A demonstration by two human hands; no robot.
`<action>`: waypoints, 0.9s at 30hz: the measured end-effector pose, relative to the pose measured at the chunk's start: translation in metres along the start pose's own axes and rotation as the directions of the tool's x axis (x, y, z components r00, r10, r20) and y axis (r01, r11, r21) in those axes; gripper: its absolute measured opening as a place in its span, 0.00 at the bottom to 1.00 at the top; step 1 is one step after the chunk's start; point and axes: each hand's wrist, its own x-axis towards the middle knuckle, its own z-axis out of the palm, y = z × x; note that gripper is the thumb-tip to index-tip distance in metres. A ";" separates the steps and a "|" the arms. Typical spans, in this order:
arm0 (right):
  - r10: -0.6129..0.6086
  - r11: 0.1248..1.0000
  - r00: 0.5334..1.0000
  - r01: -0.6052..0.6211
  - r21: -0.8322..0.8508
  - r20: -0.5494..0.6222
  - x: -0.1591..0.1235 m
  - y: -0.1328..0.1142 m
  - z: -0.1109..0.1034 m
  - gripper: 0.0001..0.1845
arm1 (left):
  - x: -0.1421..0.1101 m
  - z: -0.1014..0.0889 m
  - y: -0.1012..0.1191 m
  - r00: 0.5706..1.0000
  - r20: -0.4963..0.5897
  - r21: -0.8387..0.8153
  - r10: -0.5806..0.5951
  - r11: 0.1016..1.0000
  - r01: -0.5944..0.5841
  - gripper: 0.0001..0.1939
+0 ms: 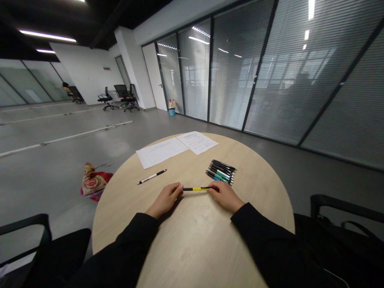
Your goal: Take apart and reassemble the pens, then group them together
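Observation:
Between my two hands lies a yellow and black pen [196, 189], level and just over the table. My left hand [169, 197] is closed on its black left end, thumb and fingers pinched together. The right end, by the clip, is pinched in my right hand [223, 193]. Right behind my right hand several pens [221, 171] are lined up side by side, black, white, green and blue. A white and black pen [152, 177] lies alone to the left, apart from my left hand.
Two printed paper sheets [162, 152] lie at the far side of the round wooden table [192, 248]. Black chairs [66, 250] stand at left and right. A red and tan bag [95, 182] sits on the floor at left. A glass partition with blinds runs behind.

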 end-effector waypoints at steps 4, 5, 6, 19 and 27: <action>0.006 1.000 1.000 -0.006 0.000 0.007 0.000 -0.001 0.000 0.08 | 0.000 0.000 0.000 1.000 0.001 -0.004 0.001 1.000 -0.001 0.25; 0.006 1.000 1.000 -0.006 0.001 0.007 0.000 -0.001 -0.001 0.07 | 0.000 0.000 0.000 1.000 0.004 -0.004 0.002 1.000 -0.002 0.25; 0.008 1.000 1.000 -0.008 0.002 0.006 0.000 -0.001 -0.001 0.08 | 0.000 0.000 0.000 1.000 0.003 -0.002 0.005 1.000 -0.005 0.25; 0.013 1.000 1.000 -0.013 -0.011 0.012 0.000 -0.002 -0.001 0.07 | 0.000 0.000 0.001 1.000 -0.006 -0.021 -0.001 1.000 0.001 0.24; -0.017 1.000 1.000 0.017 -0.004 0.020 -0.001 -0.003 -0.003 0.07 | 0.000 0.002 -0.003 1.000 -0.019 -0.101 0.021 0.995 -0.023 0.17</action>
